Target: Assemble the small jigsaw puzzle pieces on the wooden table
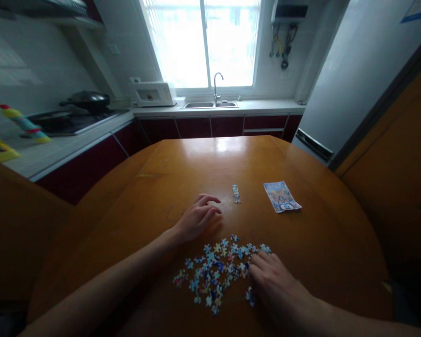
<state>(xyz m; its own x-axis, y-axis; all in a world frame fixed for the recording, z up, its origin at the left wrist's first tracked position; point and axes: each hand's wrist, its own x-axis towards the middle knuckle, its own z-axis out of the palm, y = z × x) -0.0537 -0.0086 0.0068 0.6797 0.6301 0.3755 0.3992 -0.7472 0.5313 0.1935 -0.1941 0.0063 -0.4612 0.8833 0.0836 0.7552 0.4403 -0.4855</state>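
A loose heap of small jigsaw puzzle pieces [215, 269], mostly blue and white with some yellow and red, lies on the near part of the wooden table. My right hand [272, 276] is at the heap's right edge, fingers curled down among the pieces; its fingertips are hidden, so what they pinch does not show. Beyond the heap, my left hand [198, 217] is open, fingers loosely apart and nothing in them. Just past its fingertips is a short joined strip of puzzle pieces [236, 194]. A printed picture sheet [282, 196] lies farther right.
The brown wooden table [210, 161] has a rounded outline. Behind it runs a counter with a sink [210, 105] and a white microwave [153, 93]. At left are a stove with a lidded wok [89, 99] and a bottle [26, 122]. A fridge [340, 79] stands at right.
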